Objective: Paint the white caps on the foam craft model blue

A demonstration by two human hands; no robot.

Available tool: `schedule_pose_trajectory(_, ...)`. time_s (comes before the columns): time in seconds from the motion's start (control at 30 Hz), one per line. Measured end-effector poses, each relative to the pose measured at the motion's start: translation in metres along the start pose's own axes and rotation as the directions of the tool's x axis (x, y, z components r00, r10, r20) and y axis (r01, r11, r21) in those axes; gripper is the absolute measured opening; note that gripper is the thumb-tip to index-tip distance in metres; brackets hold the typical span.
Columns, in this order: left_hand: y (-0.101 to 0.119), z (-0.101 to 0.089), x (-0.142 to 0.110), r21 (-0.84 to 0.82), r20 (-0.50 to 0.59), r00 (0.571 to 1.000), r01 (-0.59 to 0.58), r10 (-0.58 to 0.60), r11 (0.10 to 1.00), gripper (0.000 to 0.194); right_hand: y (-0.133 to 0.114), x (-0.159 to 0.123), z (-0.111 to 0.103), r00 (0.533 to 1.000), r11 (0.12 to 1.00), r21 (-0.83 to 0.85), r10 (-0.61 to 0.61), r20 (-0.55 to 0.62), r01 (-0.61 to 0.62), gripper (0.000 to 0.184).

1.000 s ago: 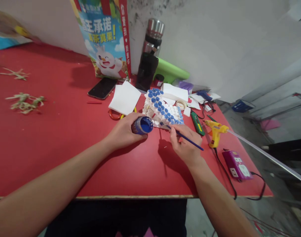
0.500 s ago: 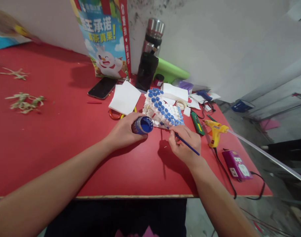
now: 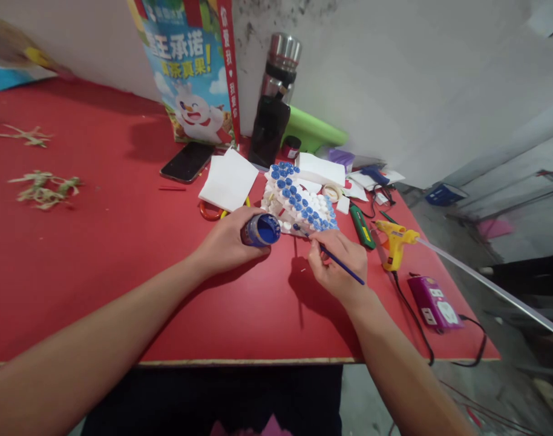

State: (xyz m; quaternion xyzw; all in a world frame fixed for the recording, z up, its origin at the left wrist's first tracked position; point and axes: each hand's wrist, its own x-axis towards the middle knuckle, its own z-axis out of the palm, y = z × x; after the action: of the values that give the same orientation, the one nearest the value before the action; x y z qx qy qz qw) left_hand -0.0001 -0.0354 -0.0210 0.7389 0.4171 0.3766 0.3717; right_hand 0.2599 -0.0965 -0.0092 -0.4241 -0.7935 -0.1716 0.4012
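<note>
My left hand (image 3: 229, 242) is wrapped round a small jar of blue paint (image 3: 261, 231), tilted so its open mouth faces right. Between the fingers of my right hand (image 3: 340, 263) is a thin paintbrush (image 3: 342, 264) with a dark blue handle. Its tip points up and left, at the lower edge of a white craft piece (image 3: 299, 197) covered in small rounded bumps. Some bumps are painted dark blue, some lighter blue, and others are white. Whether the bristles touch a bump I cannot tell. Folded white paper (image 3: 229, 178) lies beyond my left hand, over scissors with coloured handles (image 3: 210, 211).
A yellow glue gun (image 3: 395, 242), a green utility knife (image 3: 362, 227) and a purple power socket (image 3: 433, 303) lie at the right. Behind are a phone (image 3: 188, 161), a printed bag (image 3: 190, 72) and a steel flask (image 3: 283, 54). Dried straw pieces (image 3: 47, 189) lie at the left.
Almost nothing differs. The whole view has shifted very slightly, and both hands keep the same hold on the jar and the paintbrush.
</note>
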Motion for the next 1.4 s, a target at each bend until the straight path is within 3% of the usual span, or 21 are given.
schedule_pose_trajectory(0.13,-0.001,0.000,0.000,-0.007,0.004,1.000,0.003,-0.003,1.000,0.060,0.000,0.001,0.000,1.000,1.000,-0.013,0.007,-0.008,-0.007,0.017)
schedule_pose_trajectory(0.27,-0.002,0.000,0.000,0.004,0.001,1.000,-0.003,0.003,1.000,0.060,-0.003,0.002,0.001,0.995,0.991,-0.094,-0.098,-0.032,0.095,0.018)
schedule_pose_trajectory(0.43,-0.002,0.001,-0.001,0.001,-0.006,1.000,-0.012,0.012,1.000,0.061,-0.015,0.003,0.000,0.984,0.959,-0.218,-0.171,0.057,0.179,0.014)
schedule_pose_trajectory(0.6,-0.001,0.001,-0.001,0.010,-0.004,1.000,-0.031,0.031,0.999,0.057,-0.024,0.000,-0.001,0.978,0.947,-0.266,-0.147,0.146,0.182,0.015)
schedule_pose_trajectory(0.9,0.001,0.000,0.000,0.014,0.000,1.000,-0.007,0.007,1.000,0.060,-0.024,-0.003,0.003,0.972,0.928,-0.306,-0.172,0.161,0.215,0.022)
schedule_pose_trajectory(1.4,0.000,0.000,0.000,0.012,-0.003,1.000,-0.016,0.016,1.000,0.059,-0.028,-0.001,0.010,0.979,0.927,-0.331,-0.125,0.164,0.174,0.016)
